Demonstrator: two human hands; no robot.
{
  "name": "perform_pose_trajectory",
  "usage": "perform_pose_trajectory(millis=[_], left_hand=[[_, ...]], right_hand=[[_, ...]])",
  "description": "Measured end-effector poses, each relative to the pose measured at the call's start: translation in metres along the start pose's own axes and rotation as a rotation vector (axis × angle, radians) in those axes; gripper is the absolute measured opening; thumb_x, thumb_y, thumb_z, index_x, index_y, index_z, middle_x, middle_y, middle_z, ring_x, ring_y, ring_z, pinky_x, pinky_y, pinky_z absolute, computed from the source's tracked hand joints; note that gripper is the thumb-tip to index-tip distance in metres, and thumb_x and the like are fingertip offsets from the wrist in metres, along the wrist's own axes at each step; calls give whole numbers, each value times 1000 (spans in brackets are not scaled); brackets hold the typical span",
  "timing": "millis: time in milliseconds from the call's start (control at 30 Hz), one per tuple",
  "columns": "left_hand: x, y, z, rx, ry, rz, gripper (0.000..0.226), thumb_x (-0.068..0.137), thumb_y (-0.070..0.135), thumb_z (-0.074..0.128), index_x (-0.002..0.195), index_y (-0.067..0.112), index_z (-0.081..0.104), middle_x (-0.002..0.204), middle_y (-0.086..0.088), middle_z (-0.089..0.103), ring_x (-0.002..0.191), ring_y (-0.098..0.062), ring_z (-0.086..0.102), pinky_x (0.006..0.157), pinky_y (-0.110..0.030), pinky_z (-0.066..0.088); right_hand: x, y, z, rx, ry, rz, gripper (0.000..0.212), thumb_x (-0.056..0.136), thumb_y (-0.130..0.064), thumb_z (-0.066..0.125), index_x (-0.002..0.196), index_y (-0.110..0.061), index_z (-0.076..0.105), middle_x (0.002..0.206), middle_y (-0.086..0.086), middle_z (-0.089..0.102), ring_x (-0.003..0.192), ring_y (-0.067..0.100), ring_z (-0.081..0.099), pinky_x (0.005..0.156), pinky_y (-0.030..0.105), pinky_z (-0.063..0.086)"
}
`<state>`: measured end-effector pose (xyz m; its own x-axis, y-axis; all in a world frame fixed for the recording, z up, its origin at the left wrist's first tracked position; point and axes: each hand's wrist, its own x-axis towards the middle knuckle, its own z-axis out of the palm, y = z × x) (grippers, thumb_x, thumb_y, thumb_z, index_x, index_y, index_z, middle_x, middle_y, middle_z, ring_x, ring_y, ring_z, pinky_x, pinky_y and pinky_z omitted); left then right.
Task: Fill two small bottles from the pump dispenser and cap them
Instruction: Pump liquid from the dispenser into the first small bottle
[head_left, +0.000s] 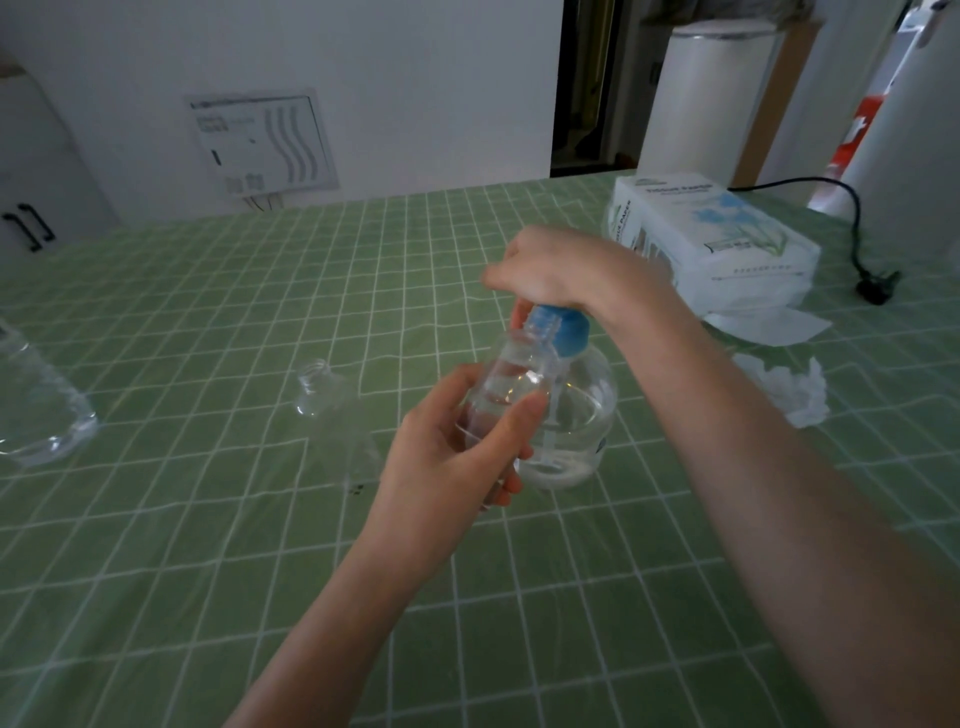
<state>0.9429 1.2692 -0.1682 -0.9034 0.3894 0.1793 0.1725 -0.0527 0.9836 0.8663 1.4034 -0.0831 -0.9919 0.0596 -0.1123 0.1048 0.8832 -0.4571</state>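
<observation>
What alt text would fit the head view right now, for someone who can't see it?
The left hand holds a small clear bottle up to the blue-topped pump dispenser, whose head the right hand grips from above. A second small bottle stands uncapped on the green checked tablecloth to the left, a tissue pack behind.
</observation>
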Motion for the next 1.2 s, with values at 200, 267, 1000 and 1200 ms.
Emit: perform_pose_trajectory(millis=[200, 267, 1000, 1200], left_hand=[[1, 0, -1, -2, -6, 12, 15, 74, 43, 65, 89, 38, 65, 63, 2, 66, 49, -9, 58, 46, -17, 45], [1, 1, 0, -4, -5, 13, 21, 72, 45, 66, 91, 37, 65, 63, 1, 66, 49, -9, 58, 46, -17, 45], [1, 1, 1, -13, -3, 12, 17, 73, 44, 65, 88, 35, 65, 64, 1, 66, 48, -9, 57, 46, -16, 45], [1, -1, 0, 6, -9, 15, 12, 75, 40, 64, 86, 37, 65, 64, 1, 66, 48, -9, 58, 45, -17, 45]], right_hand=[[-2, -5, -10, -12, -9, -22, 39, 96, -32, 45, 121, -5, 58, 98, 9, 72, 86, 21, 65, 59, 23, 36], [-2, -5, -10, -9, -10, -20, 39, 96, -31, 44, 122, -5, 58, 97, 8, 72, 92, 21, 66, 58, 23, 35], [0, -3, -7, 63, 39, -42, 35, 95, -31, 46, 116, -6, 58, 94, 9, 70, 76, 20, 62, 63, 26, 41], [-1, -2, -4, 33, 12, -22, 39, 97, -29, 43, 124, -3, 56, 106, 13, 69, 101, 27, 63, 82, 35, 42]])
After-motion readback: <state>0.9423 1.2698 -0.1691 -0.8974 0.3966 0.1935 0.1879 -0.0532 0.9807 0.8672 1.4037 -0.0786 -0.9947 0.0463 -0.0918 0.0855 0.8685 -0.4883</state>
